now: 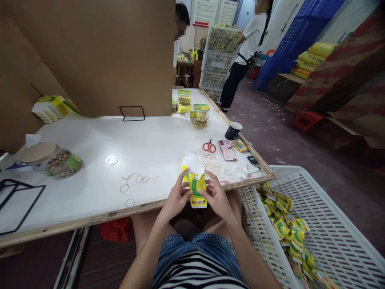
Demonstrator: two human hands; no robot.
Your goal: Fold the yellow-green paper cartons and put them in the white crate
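Between my two hands is a yellow and green printed packet (197, 188), held over the table's front edge. My left hand (178, 196) grips its left side, thumb in front and fingers behind. On the right side my right hand (217, 197) pinches it the same way. Another yellow piece (185, 172) shows behind the left fingers; whether it belongs to the same packet I cannot tell. Several rubber bands (213, 164) lie on the white table (162, 140) just beyond my right hand. Red-handled scissors (209, 146) rest behind them.
A pink phone (227, 150), a dark mug (233, 131) and a small black object (253, 160) lie at the right edge. Bundled packets (201, 113) stand farther back. A white crate (325, 208) with loose packets is at my right, a jar (63, 162) at left. Two people stand beyond.
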